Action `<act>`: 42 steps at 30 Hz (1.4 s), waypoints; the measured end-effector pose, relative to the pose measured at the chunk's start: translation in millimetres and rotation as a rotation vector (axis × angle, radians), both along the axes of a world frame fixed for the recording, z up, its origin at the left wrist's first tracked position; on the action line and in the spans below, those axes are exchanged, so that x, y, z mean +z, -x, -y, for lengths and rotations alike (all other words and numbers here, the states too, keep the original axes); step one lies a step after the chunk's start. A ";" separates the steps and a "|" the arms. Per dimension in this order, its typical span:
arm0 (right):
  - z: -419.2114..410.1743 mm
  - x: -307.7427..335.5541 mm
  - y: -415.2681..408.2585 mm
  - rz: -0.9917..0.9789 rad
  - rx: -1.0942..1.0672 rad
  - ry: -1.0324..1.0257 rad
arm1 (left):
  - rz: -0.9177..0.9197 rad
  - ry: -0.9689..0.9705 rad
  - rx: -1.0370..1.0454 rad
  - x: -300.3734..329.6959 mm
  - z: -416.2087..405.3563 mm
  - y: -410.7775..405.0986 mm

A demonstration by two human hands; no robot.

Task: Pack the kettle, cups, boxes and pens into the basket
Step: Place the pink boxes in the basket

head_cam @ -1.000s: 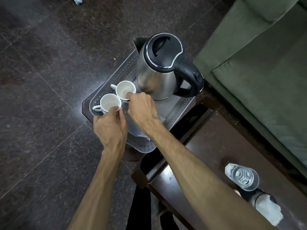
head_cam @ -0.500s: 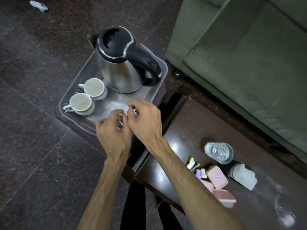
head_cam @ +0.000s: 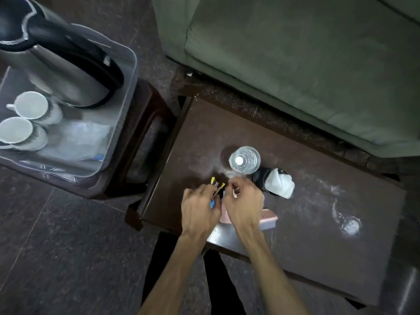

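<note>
A steel kettle with a black lid and handle stands in the grey basket at the upper left. Beside it in the basket sit two white cups. On the dark table, my left hand closes around several pens with yellow and blue ends. My right hand hovers over the pink boxes, fingers curled; whether it grips anything is unclear. Most of each box is hidden under my hands.
The basket rests on a dark stool left of the table. A clear water bottle and a black holder with white tissue stand just behind my hands. A green sofa fills the upper right.
Both hands left the basket and moved right to the table. The view swung right. My left hand has taken hold of the pens.
</note>
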State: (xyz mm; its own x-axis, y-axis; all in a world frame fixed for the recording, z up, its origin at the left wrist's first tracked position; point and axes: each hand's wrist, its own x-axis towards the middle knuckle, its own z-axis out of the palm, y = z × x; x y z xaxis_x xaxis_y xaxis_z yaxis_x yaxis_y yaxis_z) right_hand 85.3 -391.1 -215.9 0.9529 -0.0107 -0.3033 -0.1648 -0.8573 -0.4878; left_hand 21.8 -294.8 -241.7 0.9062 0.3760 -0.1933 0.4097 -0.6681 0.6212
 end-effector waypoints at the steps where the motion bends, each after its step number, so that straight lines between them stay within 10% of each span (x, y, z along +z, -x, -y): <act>1: 16.0 -2.9 5.1 -0.020 -0.038 0.037 | -0.062 0.002 -0.014 -5.0 13.0 6.9; 12: 91.9 -38.7 27.3 -0.110 -0.002 0.300 | -0.455 0.341 0.552 -38.8 84.5 35.7; 42: 43.4 -13.7 4.8 -0.106 -0.658 -0.178 | -0.148 0.475 0.702 -1.5 10.0 49.5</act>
State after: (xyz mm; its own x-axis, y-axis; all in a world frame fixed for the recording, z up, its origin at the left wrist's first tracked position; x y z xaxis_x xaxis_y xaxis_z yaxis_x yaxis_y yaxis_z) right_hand 80.5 -434.5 -229.6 0.7303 -0.5185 -0.4447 -0.6780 -0.4709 -0.5644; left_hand -27.7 -304.8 -243.2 0.4475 0.6895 -0.5695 0.7293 0.0872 0.6786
